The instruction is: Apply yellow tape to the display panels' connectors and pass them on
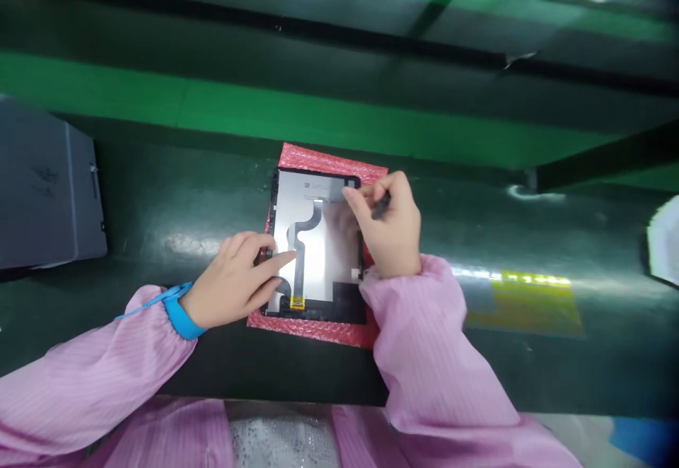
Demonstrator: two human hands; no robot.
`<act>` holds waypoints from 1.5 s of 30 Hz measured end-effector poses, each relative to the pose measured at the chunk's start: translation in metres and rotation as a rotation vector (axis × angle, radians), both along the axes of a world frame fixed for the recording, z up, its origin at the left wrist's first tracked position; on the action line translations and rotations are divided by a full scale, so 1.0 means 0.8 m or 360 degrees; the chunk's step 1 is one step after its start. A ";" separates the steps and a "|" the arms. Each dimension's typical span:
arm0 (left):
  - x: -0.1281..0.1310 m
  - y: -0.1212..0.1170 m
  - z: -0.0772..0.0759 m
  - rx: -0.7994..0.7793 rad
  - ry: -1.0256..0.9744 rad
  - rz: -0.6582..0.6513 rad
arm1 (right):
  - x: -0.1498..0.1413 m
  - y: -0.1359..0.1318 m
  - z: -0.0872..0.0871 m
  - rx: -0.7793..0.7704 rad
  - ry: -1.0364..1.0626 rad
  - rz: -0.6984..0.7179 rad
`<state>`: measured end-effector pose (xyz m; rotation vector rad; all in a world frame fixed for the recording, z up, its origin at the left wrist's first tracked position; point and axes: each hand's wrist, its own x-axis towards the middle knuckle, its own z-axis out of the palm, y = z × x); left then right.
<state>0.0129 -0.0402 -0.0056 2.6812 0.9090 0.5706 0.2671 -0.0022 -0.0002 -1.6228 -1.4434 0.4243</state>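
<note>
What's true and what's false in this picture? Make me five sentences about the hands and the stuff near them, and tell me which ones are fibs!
1. The left hand has its fingers on the flat panel. True.
2. The panel lies on a green sheet. False: the bubbly sheet under it is pinkish red.
3. A blue band is around the left wrist. True.
4. The right hand is empty. False: it holds a dark thing.
5. The grey box is at the picture's right edge. False: it is at the left edge.
</note>
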 end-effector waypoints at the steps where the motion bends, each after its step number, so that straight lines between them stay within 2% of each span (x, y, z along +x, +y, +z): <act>1: -0.001 -0.002 0.000 0.0007 -0.0041 -0.0051 | 0.014 -0.015 0.003 -0.0002 -0.0038 -0.0033; 3: 0.001 -0.006 0.001 0.0012 -0.0058 -0.0261 | 0.045 -0.056 0.004 -0.0080 -0.0105 -0.0114; 6: 0.010 -0.014 -0.001 0.0042 0.0114 -0.0614 | 0.099 -0.129 -0.006 -0.0285 -0.0195 -0.0279; 9: 0.026 -0.014 -0.004 0.0086 0.0281 -0.0562 | 0.145 -0.194 -0.024 -0.0326 -0.0355 -0.0514; 12: 0.044 0.007 -0.008 0.0116 0.0300 -0.0417 | 0.172 -0.234 -0.033 -0.0319 -0.0409 -0.0609; 15: 0.067 0.054 -0.010 0.0086 0.0316 -0.0251 | 0.177 -0.248 -0.028 -0.0259 -0.0257 -0.0642; 19: 0.096 0.158 -0.011 0.0050 0.0261 0.0085 | 0.168 -0.244 -0.012 -0.0113 0.0387 -0.0457; 23: 0.110 0.267 -0.015 0.0027 -0.0078 0.0523 | 0.159 -0.238 0.000 -0.0259 0.0953 -0.0271; 25: 0.115 0.296 -0.017 0.0020 -0.0253 0.0781 | 0.156 -0.239 0.001 -0.0367 0.1062 -0.0211; 26: 0.118 0.299 -0.018 0.0036 -0.0274 0.0850 | 0.153 -0.239 0.001 -0.0415 0.1079 -0.0176; 27: 0.121 0.294 -0.017 0.0071 -0.0250 0.0858 | 0.151 -0.240 0.001 -0.0466 0.1074 -0.0144; 29: 0.131 0.262 -0.012 0.0162 -0.0087 0.0647 | 0.147 -0.242 -0.003 -0.0568 0.1022 -0.0129; 32: 0.148 0.173 -0.005 0.0148 0.0204 -0.0028 | 0.139 -0.244 -0.011 -0.0674 0.0956 -0.0234; 35: 0.161 0.077 -0.004 0.0068 0.0298 -0.0670 | 0.134 -0.241 -0.014 -0.0706 0.0902 -0.0330; 37: 0.165 0.030 -0.006 0.0007 0.0281 -0.0937 | 0.132 -0.237 -0.012 -0.0746 0.0822 -0.0332; 40: 0.168 -0.006 -0.009 -0.0083 0.0271 -0.1027 | 0.132 -0.231 -0.006 -0.0816 0.0768 -0.0297; 45: 0.168 -0.008 -0.012 -0.0129 0.0228 -0.1029 | 0.134 -0.223 0.000 -0.0923 0.0889 -0.0253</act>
